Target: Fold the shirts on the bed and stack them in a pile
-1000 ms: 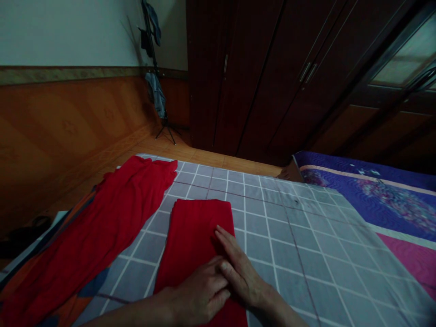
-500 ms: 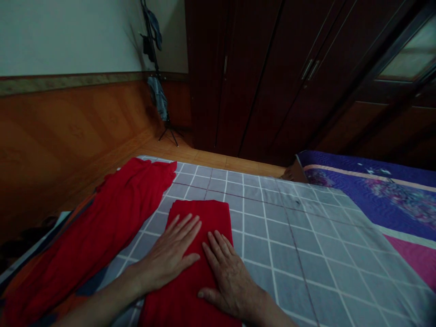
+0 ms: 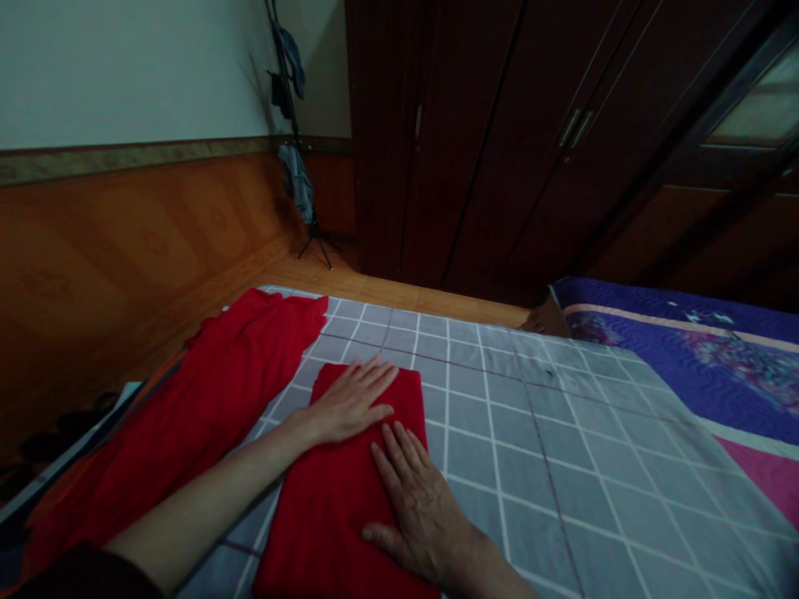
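A red cloth point(image 3: 330, 516), folded into a long flat strip, lies on the grey checked sheet point(image 3: 487, 433) and runs out of view at the bottom. Flat across its far end rests my left hand point(image 3: 353, 403), palm down with the fingers stretched out. Nearer to me, my right hand point(image 3: 418, 507) lies on the right side of the same cloth, fingers extended and thumb apart. Neither hand grips anything. Left of them a second red cloth point(image 3: 212, 416) is spread loosely and wrinkled along the bed's left edge.
Orange and dark blue fabric point(image 3: 56, 491) shows under the loose red cloth. To the right is a purple and pink floral cover point(image 3: 687, 349). Beyond the bed stand a dark wardrobe point(image 3: 474, 150) and a clothes rack point(image 3: 293, 125) with garments on it.
My left hand has slid forward and to the right over the folded red cloth, toward its far end. My right hand has stayed in place. The camera view has shifted slightly.
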Motion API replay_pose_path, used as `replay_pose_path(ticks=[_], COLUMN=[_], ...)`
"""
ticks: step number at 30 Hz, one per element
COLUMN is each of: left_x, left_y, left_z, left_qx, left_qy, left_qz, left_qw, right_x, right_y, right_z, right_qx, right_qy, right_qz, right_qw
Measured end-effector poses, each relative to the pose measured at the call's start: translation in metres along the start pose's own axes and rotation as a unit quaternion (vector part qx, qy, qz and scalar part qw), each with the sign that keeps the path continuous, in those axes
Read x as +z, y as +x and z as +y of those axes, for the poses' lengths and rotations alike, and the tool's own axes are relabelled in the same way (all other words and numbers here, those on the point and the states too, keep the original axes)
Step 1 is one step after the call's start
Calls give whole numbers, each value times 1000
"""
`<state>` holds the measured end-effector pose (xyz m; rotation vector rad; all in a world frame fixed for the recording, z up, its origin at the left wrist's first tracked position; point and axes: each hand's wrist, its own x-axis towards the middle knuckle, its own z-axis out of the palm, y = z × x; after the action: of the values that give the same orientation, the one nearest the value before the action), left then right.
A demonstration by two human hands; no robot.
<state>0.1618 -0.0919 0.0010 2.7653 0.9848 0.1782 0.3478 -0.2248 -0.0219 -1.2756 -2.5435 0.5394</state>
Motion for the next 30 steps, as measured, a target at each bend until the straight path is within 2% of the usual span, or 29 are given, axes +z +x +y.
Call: replay_pose_path(ticks=[2,4,6,9,11,13,16,18,20,23,26,28,30], left_x=[6,11,10,1,-6,-8,0,9,17,27,31,30,27], left_y=[2,6,12,10,-3,-24,-61,-81,-94,-104,-105,-103,-101], left_z=[15,13,-5,-33,-32,-14,21,28,17,-19,-44,-46,-39], left_qx=[86,99,37,-97,-116,-61,28,20,-24,-112,-214,-270,-313], left_qy=[-43,-45,-9,53,61,40,10,12,19,11,-55,-128,-204], left_qz=[-20,-30,-29,0,22,23,-15,-25,-16,42,140,209,255], left_qw=[995,994,999,994,991,997,999,999,999,993,965,931,892], right_x=[-1,-2,-2,-1,0,1,0,-3,-6,-9,-8,-8,-8], right_y=[0,1,0,-1,-1,-1,1,3,4,4,4,4,4], right_z=[-1,-2,-3,-2,-1,0,-1,-3,-4,-5,-6,-6,-7], right_qx=[0,0,1,3,1,-2,1,6,12,17,10,9,11], right_qy=[2,0,-4,-7,-5,-5,-8,-8,-9,-10,-13,-18,-21], right_qz=[0,1,-1,1,6,4,-12,-27,-36,-40,-36,-26,-19], right_qw=[1000,1000,1000,1000,1000,1000,1000,1000,999,999,999,999,1000])
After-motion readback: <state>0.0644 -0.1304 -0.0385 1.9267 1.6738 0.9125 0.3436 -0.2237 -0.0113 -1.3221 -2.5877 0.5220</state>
